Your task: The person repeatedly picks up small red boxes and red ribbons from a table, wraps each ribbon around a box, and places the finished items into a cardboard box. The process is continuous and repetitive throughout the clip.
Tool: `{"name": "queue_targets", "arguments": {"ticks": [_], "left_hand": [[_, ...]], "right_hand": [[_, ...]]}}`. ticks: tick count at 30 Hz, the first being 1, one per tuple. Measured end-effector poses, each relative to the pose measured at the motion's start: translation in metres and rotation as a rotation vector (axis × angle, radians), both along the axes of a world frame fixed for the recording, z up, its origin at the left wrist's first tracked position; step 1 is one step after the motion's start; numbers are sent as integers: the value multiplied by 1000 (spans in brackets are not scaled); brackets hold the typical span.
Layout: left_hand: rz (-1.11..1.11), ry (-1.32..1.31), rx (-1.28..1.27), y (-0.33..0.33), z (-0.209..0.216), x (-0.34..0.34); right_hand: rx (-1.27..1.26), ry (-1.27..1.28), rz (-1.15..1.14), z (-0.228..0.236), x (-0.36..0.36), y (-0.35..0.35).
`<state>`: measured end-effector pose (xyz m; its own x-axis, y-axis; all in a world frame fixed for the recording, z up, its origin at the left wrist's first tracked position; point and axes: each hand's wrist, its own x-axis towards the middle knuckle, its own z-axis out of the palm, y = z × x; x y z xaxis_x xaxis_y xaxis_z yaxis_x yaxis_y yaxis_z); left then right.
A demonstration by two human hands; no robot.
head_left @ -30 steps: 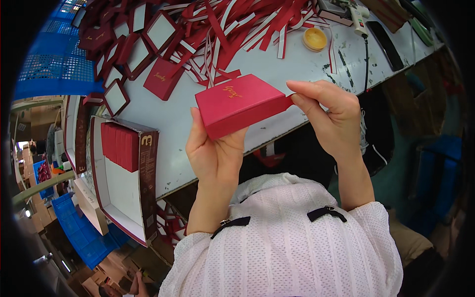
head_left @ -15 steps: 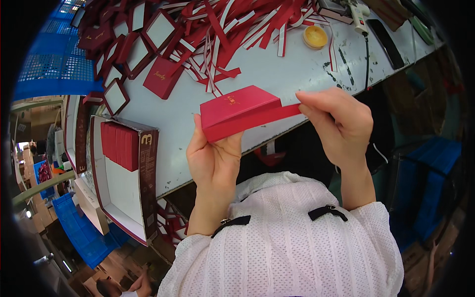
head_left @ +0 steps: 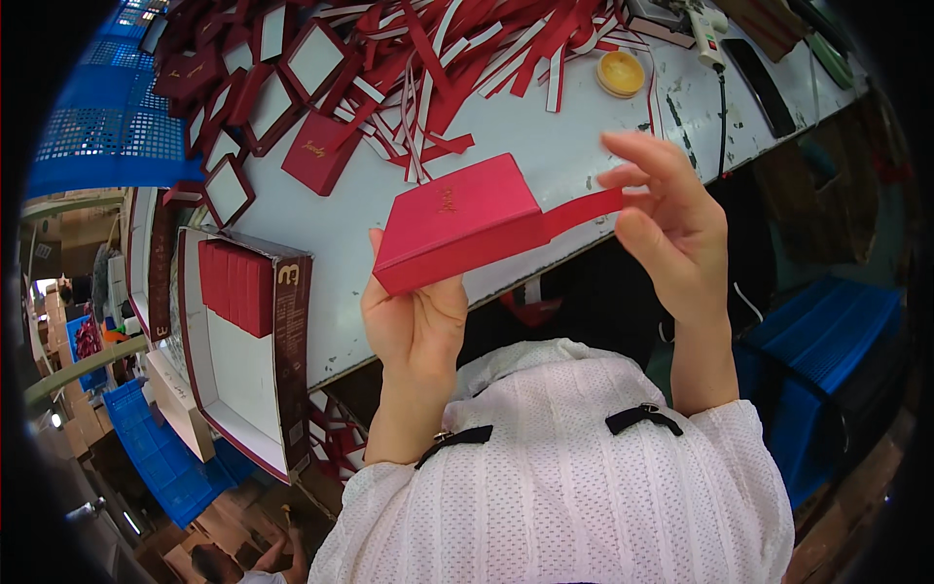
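Note:
My left hand [head_left: 418,326] grips a flat red box [head_left: 457,219] from below, above the table's front edge. Its lid, with small gold lettering, faces up and the box is tilted. A narrow red paper strip [head_left: 584,212] runs along the box's near side and sticks out past its right corner. At that free end is my right hand [head_left: 681,238], its thumb and fingers spread apart. Whether a fingertip still touches the strip is hard to tell.
Red and white strips [head_left: 457,58] heap at the back of the white table [head_left: 545,146]. Dark red trays and boxes [head_left: 272,107] pile at the left. An open carton [head_left: 243,389] holds several red boxes. A yellow round tub [head_left: 620,73], a hot-glue gun [head_left: 705,34] and a black phone [head_left: 759,88] lie at the right.
My right fingers have opened away from the strip's end, which they pinched before. The red box has turned and shifted slightly left in my left hand; the strip now lies along its side.

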<state>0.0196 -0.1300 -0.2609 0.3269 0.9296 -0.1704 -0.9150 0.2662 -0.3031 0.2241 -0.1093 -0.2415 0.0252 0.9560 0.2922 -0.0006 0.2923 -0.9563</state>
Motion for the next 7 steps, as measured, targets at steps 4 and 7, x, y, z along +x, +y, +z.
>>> {"name": "queue_targets", "arguments": {"ticks": [4, 7], "left_hand": [[-77, -71, 23, 2, -11, 6], [-152, -65, 57, 3, -37, 7]], "right_hand": [[-58, 190, 180, -4, 8, -9], [-2, -7, 204, -2, 5, -12]]}}
